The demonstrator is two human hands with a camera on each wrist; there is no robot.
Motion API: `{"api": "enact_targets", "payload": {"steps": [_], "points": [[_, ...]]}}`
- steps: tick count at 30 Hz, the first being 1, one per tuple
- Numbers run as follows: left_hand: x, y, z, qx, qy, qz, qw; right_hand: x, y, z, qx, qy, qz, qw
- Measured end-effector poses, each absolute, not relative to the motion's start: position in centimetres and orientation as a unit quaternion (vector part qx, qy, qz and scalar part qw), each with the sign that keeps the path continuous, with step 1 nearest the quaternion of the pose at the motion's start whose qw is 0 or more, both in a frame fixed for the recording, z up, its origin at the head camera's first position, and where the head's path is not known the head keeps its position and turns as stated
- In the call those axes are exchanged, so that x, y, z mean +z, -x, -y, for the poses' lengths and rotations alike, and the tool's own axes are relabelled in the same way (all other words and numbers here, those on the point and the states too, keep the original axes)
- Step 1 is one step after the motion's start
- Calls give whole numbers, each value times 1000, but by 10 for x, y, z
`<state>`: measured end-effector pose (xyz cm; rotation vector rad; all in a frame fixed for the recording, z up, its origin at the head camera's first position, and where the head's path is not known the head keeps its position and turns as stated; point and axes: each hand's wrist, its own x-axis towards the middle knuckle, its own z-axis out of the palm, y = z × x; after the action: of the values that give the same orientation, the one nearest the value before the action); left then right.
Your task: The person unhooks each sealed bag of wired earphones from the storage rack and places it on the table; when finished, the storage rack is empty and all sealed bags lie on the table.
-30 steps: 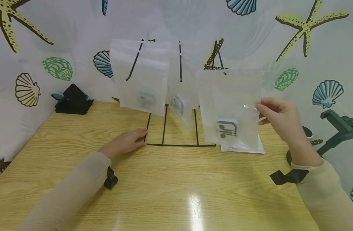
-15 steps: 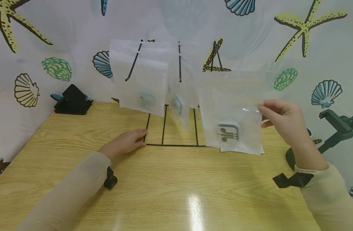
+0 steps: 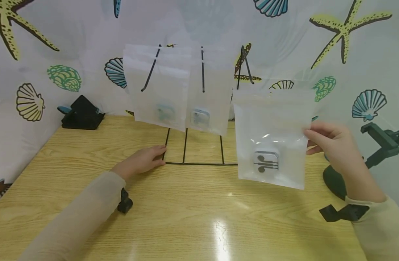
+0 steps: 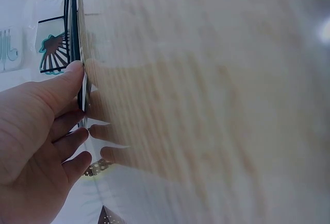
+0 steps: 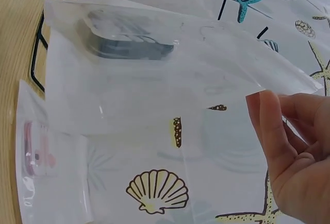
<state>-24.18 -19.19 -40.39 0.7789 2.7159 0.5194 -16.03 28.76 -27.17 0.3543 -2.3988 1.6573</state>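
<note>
My right hand [image 3: 333, 143] pinches the right edge of a clear zip bag [image 3: 271, 123]. Inside it lies a pair of dark earphones in a square case [image 3: 266, 161]. The bag's top edge is below and apart from the right hook [image 3: 248, 67]. At the left end of a black wire rack [image 3: 202, 164], my left hand [image 3: 140, 161] holds the base frame, thumb on the wire [image 4: 77, 62] and fingertips down at the tabletop. Two more bags hang on the other hooks, a left bag [image 3: 160, 79] and a middle bag [image 3: 209, 101], each with a bluish item low inside.
In the right wrist view another bag [image 5: 51, 183] with a pink item stands below the held one. A black stand [image 3: 82, 113] sits back left, and a dark clamp arm [image 3: 382, 145] rises at right. A shell-printed cloth [image 3: 316, 47] backs the wooden table [image 3: 186, 217].
My right hand has drawn the earphone bag off the right hook, toward the viewer, right and down. The middle bag has swung round to face front. My left hand stays put.
</note>
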Motion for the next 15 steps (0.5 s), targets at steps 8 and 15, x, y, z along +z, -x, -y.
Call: {"api": "enact_targets", "payload": {"steps": [8,15], "points": [[-406,244,193,175,-266,-939,131,-293,158,-312,642,-109,757,45],[-407,243,193,170,-266,-940,132,-310,150,-328,670,-60,740,-6]]}}
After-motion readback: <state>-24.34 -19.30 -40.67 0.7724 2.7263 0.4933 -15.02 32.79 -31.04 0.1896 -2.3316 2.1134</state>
